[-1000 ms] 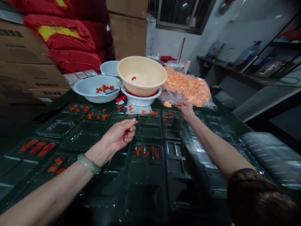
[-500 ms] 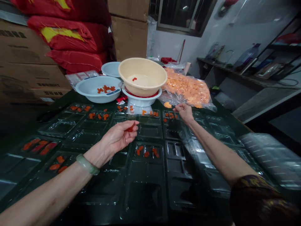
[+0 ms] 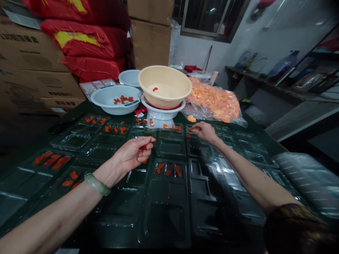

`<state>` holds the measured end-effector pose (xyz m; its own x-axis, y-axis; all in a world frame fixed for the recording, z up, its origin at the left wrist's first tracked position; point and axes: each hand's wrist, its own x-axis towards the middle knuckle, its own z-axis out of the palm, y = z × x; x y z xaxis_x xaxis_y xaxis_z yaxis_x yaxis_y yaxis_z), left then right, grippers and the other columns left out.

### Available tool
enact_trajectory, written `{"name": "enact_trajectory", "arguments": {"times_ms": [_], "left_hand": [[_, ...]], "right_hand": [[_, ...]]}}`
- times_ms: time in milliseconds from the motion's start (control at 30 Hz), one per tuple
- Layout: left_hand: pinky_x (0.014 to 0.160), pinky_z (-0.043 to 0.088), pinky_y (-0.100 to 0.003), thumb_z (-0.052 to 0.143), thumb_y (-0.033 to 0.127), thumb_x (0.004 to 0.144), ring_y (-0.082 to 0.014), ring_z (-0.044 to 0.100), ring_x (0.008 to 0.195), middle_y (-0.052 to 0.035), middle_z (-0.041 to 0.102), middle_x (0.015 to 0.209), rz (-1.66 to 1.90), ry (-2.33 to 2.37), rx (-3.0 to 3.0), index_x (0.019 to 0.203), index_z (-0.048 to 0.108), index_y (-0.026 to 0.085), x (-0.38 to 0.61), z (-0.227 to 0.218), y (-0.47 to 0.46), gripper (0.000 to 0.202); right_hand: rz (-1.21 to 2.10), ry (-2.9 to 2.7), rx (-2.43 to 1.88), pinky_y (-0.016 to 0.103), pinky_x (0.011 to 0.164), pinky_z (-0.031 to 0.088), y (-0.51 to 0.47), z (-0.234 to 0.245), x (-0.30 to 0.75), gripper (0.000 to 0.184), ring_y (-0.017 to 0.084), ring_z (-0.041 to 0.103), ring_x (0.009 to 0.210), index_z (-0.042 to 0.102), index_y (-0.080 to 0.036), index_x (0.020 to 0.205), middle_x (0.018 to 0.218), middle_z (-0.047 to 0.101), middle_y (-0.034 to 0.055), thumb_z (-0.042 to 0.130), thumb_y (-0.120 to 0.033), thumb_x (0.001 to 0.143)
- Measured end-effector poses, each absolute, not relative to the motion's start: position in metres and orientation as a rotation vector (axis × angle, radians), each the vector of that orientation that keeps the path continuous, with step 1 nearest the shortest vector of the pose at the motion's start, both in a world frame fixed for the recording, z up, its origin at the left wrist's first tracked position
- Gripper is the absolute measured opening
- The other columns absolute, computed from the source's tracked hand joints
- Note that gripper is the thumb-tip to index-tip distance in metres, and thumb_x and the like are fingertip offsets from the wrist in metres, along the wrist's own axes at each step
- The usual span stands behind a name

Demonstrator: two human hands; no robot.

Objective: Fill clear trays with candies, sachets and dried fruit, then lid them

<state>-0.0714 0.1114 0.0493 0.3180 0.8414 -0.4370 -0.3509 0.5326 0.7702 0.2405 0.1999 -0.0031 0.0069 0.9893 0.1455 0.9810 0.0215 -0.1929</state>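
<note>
My left hand (image 3: 135, 152), with a pale green bangle on the wrist, is curled closed above the trays; red-orange pieces show between its fingers. Over the upper compartments of a clear plastic tray (image 3: 195, 150), my right hand (image 3: 205, 132) has its fingertips pinched together. Small orange pieces lie by those fingertips, but what the pinch holds is hidden. In front of me another clear tray (image 3: 165, 190) has red-orange pieces (image 3: 167, 172) in its top compartments. More trays at the left hold similar pieces (image 3: 53, 160).
A cream basin (image 3: 165, 86) sits on a white bowl (image 3: 162, 113) at the back. Left of it, a pale blue basin (image 3: 106, 100) holds orange pieces. A plastic bag of orange pieces (image 3: 214, 100) lies behind my right hand. Stacked clear plastic (image 3: 304, 180) stands at the right edge.
My right hand has moved a little left and down, onto the tray's upper compartments. My left hand stays closed in nearly the same place. The view has shifted slightly.
</note>
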Motion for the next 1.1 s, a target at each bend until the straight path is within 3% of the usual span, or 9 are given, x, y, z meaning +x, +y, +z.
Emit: {"name": "enact_trajectory", "arguments": {"times_ms": [167, 367, 567, 633, 733, 767, 833, 900, 1100], "left_hand": [[0.029, 0.019, -0.013, 0.052, 0.014, 0.082, -0.0033, 0.032, 0.037, 0.0018, 0.042, 0.056, 0.838, 0.916, 0.619, 0.080, 0.060, 0.009, -0.065, 0.050, 0.109, 0.010], [0.031, 0.020, -0.013, 0.052, 0.015, 0.083, -0.0040, 0.034, 0.039, 0.0015, 0.045, 0.058, 0.842, 0.920, 0.662, 0.086, 0.060, 0.010, -0.061, 0.050, 0.107, 0.010], [0.032, 0.016, -0.013, 0.057, 0.018, 0.081, -0.0037, 0.032, 0.038, 0.0029, 0.043, 0.055, 0.812, 0.928, 0.698, 0.074, 0.054, 0.013, -0.040, 0.051, 0.108, 0.009], [0.034, 0.018, -0.014, 0.056, 0.022, 0.081, -0.0043, 0.034, 0.040, 0.0023, 0.045, 0.057, 0.818, 0.958, 0.791, 0.081, 0.058, 0.012, -0.029, 0.049, 0.110, 0.010], [0.036, 0.025, -0.017, 0.053, 0.026, 0.083, -0.0076, 0.040, 0.046, 0.0001, 0.049, 0.063, 0.985, 1.041, 1.130, 0.088, 0.059, 0.013, -0.008, 0.046, 0.114, 0.015], [0.040, 0.031, -0.018, 0.051, 0.026, 0.084, -0.0092, 0.043, 0.050, -0.0005, 0.051, 0.065, 1.067, 1.046, 1.282, 0.089, 0.059, 0.014, 0.000, 0.045, 0.115, 0.015], [0.056, 0.042, -0.022, 0.049, 0.024, 0.084, -0.0125, 0.050, 0.062, -0.0019, 0.055, 0.071, 1.208, 1.021, 1.593, 0.088, 0.059, 0.017, 0.015, 0.044, 0.116, 0.013], [0.073, 0.042, -0.026, 0.048, 0.021, 0.084, -0.0150, 0.052, 0.074, -0.0037, 0.057, 0.078, 1.271, 0.972, 1.854, 0.084, 0.060, 0.019, 0.030, 0.044, 0.115, 0.012], [0.085, 0.039, -0.027, 0.049, 0.019, 0.084, -0.0180, 0.052, 0.088, -0.0058, 0.058, 0.087, 1.378, 0.879, 1.960, 0.077, 0.062, 0.020, 0.059, 0.049, 0.113, 0.016]], "right_hand": [[0.150, -2.298, -1.959, 0.023, 0.063, 0.036, 0.197, -0.010, 0.213, 0.004, 0.015, 0.057, 0.074, 0.067, -0.022, 0.073, 0.077, 0.065, 0.0009, 0.064, -0.024, 0.072], [0.185, -2.102, -2.002, 0.026, 0.070, 0.037, 0.193, -0.012, 0.210, 0.010, 0.019, 0.058, 0.084, 0.062, -0.020, 0.080, 0.087, 0.066, 0.0057, 0.052, -0.020, 0.080], [0.389, -1.760, -1.974, 0.028, 0.075, 0.038, 0.200, 0.002, 0.216, 0.010, 0.021, 0.057, 0.091, 0.058, -0.019, 0.075, 0.086, 0.063, 0.0071, 0.050, -0.016, 0.079], [0.517, -1.663, -1.908, 0.028, 0.076, 0.040, 0.192, 0.006, 0.206, 0.009, 0.020, 0.058, 0.090, 0.057, -0.019, 0.079, 0.086, 0.062, 0.0062, 0.049, -0.019, 0.081], [0.804, -1.483, -1.757, 0.029, 0.068, 0.046, 0.164, 0.016, 0.178, 0.030, 0.016, 0.060, 0.076, 0.053, -0.020, 0.092, 0.081, 0.061, 0.0047, 0.027, -0.034, 0.092], [0.994, -1.384, -1.665, 0.029, 0.064, 0.047, 0.152, 0.020, 0.167, 0.039, 0.015, 0.060, 0.070, 0.052, -0.020, 0.092, 0.076, 0.061, 0.0041, 0.018, -0.039, 0.094], [1.617, -0.888, -1.245, 0.033, 0.065, 0.049, 0.128, 0.030, 0.146, 0.044, 0.017, 0.060, 0.068, 0.049, -0.021, 0.087, 0.072, 0.060, 0.0037, 0.017, -0.051, 0.092], [1.875, -0.484, -0.939, 0.035, 0.065, 0.049, 0.111, 0.040, 0.131, 0.044, 0.018, 0.060, 0.069, 0.048, -0.023, 0.081, 0.070, 0.060, 0.0026, 0.020, -0.055, 0.090], [1.793, -0.183, -0.823, 0.023, 0.054, 0.044, 0.110, 0.047, 0.142, 0.020, 0.012, 0.054, 0.057, 0.049, -0.021, 0.069, 0.062, 0.058, -0.0018, 0.039, -0.027, 0.086]]}}
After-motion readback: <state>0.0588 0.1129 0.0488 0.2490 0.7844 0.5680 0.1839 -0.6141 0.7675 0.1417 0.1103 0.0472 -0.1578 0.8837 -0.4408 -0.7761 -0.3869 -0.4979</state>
